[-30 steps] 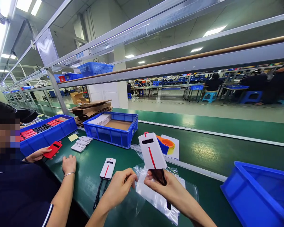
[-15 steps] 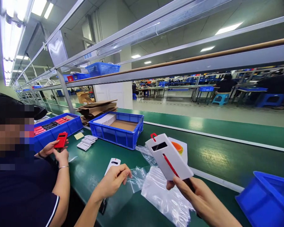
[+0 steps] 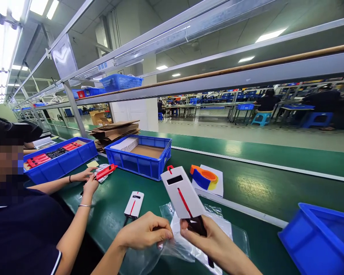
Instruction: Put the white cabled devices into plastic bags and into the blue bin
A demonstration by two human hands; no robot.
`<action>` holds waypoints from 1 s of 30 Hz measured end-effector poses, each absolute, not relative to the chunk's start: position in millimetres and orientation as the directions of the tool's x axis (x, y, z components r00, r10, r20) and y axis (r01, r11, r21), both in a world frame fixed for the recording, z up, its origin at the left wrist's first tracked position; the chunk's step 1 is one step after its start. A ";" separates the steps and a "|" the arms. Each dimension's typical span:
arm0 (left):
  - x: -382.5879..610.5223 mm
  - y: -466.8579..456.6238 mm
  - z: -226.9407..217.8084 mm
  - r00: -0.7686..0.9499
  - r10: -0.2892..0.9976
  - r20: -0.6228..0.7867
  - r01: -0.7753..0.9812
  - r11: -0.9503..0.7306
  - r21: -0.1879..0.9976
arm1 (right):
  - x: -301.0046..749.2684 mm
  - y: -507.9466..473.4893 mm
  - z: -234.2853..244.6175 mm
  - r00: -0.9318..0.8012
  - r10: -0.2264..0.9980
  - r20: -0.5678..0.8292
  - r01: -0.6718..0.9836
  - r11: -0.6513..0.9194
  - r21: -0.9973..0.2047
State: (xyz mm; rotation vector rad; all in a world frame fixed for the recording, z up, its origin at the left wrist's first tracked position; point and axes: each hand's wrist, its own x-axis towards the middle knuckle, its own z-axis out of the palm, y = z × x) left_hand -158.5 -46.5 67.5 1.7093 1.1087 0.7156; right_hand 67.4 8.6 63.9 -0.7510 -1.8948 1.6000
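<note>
My right hand point(image 3: 206, 238) grips the dark lower end of a white card point(image 3: 181, 193) with a red strip and a black window, holding it upright and tilted over the green bench. My left hand point(image 3: 145, 233) is closed, pinching the edge of a clear plastic bag point(image 3: 189, 248) that lies crumpled under both hands. A second white card point(image 3: 134, 204) with a dark strap lies flat on the bench to the left.
A co-worker on the left holds a red item point(image 3: 106, 172) near small white pieces. Blue bins stand at the left point(image 3: 60, 162), the middle point(image 3: 139, 162) and the lower right point(image 3: 318, 236). A tape roll point(image 3: 203, 177) rests on a white box. Cardboard point(image 3: 114, 130) is stacked behind.
My right hand swung the white card out to the right, then brought it back towards the left hand. My left hand closed in on the bag. The co-worker moved the red item forward onto the bench.
</note>
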 end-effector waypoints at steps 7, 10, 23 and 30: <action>-170.5 -48.2 63.4 0.255 0.967 -0.023 0.382 -0.079 0.921 | 93.4 30.1 71.2 -0.459 0.874 0.159 0.174 0.264 -0.949; -179.2 -49.0 65.8 0.167 0.985 0.045 0.442 -0.115 0.889 | 110.1 34.8 80.4 -0.486 0.865 0.122 0.286 0.289 -0.914; -200.4 -51.3 85.4 0.116 0.972 0.205 0.538 -0.235 0.809 | 145.9 32.8 103.0 -0.667 0.745 0.000 0.555 0.498 -0.667; -196.5 -52.5 82.7 0.120 0.964 0.237 0.535 -0.264 0.803 | 148.2 30.9 90.9 -0.730 0.683 0.011 0.480 0.524 -0.703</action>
